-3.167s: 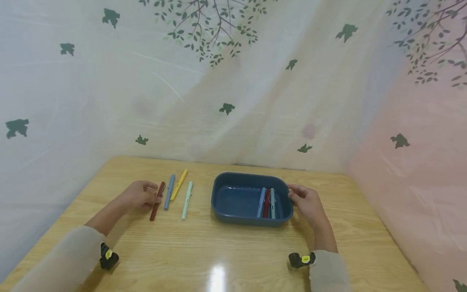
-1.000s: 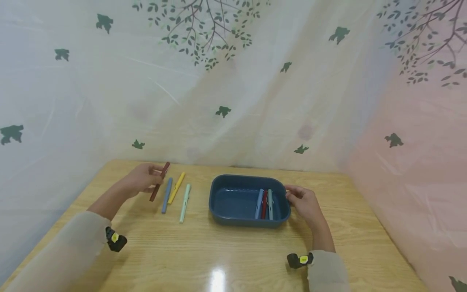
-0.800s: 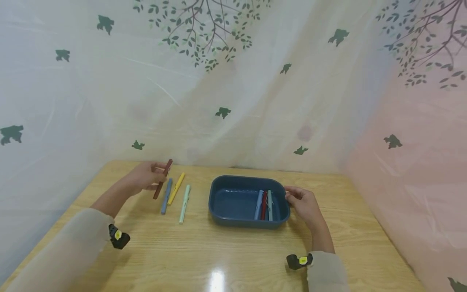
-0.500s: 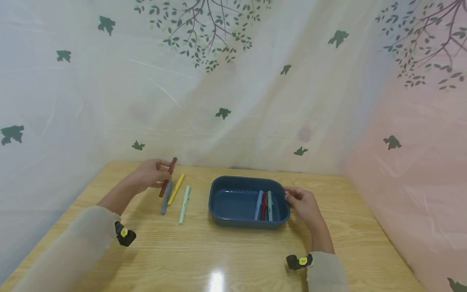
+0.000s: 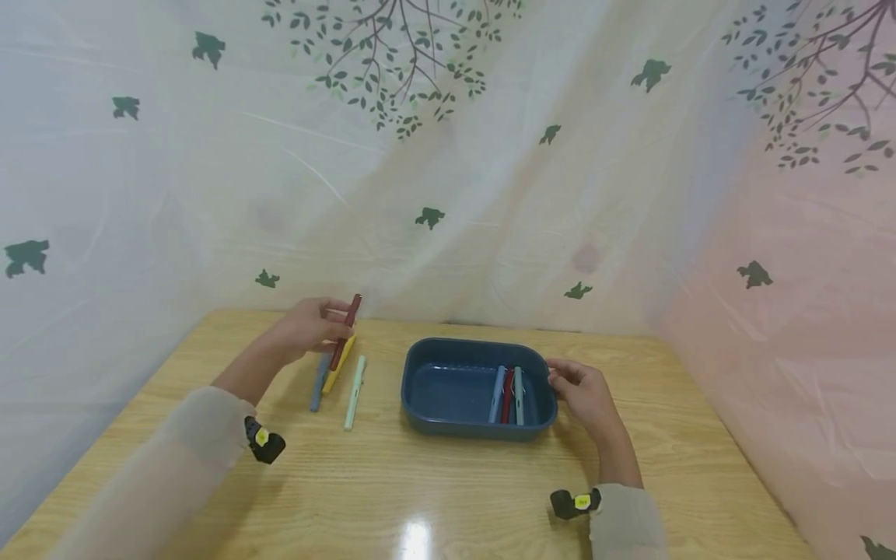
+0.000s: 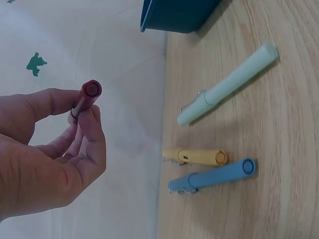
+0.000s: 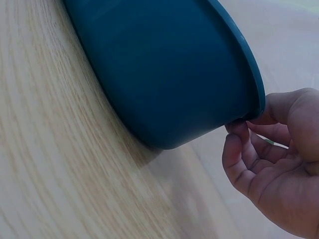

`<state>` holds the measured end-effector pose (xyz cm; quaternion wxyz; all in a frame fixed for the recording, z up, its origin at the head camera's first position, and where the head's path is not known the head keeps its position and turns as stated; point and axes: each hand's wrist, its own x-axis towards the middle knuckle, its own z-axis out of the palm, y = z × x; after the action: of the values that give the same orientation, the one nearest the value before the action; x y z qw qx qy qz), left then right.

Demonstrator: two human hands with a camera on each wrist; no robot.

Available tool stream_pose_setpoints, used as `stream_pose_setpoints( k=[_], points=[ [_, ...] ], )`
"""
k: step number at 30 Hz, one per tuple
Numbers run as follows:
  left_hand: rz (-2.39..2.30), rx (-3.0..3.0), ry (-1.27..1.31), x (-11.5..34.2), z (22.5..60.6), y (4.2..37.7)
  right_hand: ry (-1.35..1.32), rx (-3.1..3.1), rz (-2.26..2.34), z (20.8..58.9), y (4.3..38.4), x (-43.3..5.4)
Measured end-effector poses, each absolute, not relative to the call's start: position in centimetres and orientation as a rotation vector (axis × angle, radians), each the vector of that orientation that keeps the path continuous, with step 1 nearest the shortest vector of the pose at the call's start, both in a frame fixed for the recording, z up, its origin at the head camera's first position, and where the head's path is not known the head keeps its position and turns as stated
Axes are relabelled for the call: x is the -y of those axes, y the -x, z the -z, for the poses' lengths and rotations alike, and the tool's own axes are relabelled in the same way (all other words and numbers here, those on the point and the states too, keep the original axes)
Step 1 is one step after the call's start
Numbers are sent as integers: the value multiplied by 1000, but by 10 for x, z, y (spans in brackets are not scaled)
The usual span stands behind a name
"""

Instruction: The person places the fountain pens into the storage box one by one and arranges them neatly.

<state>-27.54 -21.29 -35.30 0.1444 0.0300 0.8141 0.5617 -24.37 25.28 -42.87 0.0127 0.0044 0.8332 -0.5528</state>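
My left hand [image 5: 308, 328] pinches a dark red pen [image 5: 346, 330] between thumb and fingers, raised above the table. The left wrist view has the red pen [image 6: 90, 91] end-on. Below it on the table lie a blue pen [image 5: 319, 385] and a yellow pen [image 5: 336, 373], both partly covered by the hand and red pen in the head view. A pale green pen [image 5: 355, 395] lies just to their right. My right hand [image 5: 584, 393] grips the right end of a dark blue box [image 5: 448, 426] by its rim; thumb and fingertip meet there in the right wrist view [image 7: 269, 149].
Inside the box, at its right end, a blue pen [image 5: 496, 395], a red pen [image 5: 507, 397] and a grey-green pen [image 5: 519, 397] lie side by side. The wooden table [image 5: 350, 490] ends at a hanging curtain [image 5: 490, 233] printed with leaves.
My left hand has picked the dark red pen up off the table and carried it rightward, over the blue and yellow pens. My right hand stays at the box.
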Motion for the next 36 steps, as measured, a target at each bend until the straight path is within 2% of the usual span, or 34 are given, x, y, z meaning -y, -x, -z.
stream_pose_setpoints(
  k=[36],
  points=[
    [-1773,-2188,-102,130,360,289,-22,-2607,1686,427,244,-253]
  ],
)
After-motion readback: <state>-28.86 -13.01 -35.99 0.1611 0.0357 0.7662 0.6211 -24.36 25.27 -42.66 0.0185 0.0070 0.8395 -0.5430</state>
